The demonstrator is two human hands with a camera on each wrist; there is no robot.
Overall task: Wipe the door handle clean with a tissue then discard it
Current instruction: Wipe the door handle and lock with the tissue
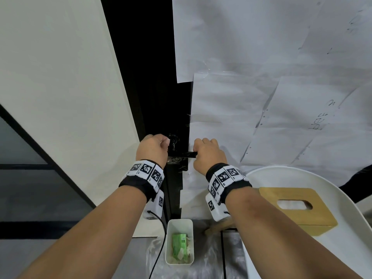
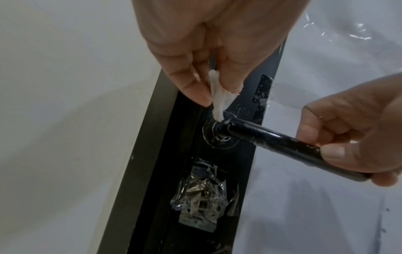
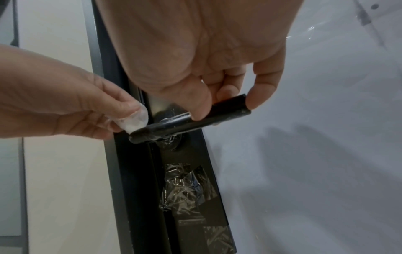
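Observation:
A black lever door handle (image 2: 280, 142) (image 3: 191, 123) (image 1: 182, 154) sticks out from a dark door frame. My left hand (image 1: 154, 151) (image 2: 208, 72) pinches a small white wad of tissue (image 2: 218, 101) (image 3: 135, 122) between thumb and fingers; the tissue's tip touches the handle at its round base. My right hand (image 1: 207, 156) (image 3: 222, 96) grips the handle's free end, thumb on one side and fingers curled over the other. In the head view the tissue is hidden by my left hand.
Below the handle, crinkled clear tape (image 2: 202, 202) covers the lock area. A small white bin (image 1: 179, 241) with green and white scraps stands on the floor beneath. A wooden tissue box (image 1: 296, 208) lies on a white round chair (image 1: 352, 228) at right. Paper sheets (image 1: 271, 77) cover the door.

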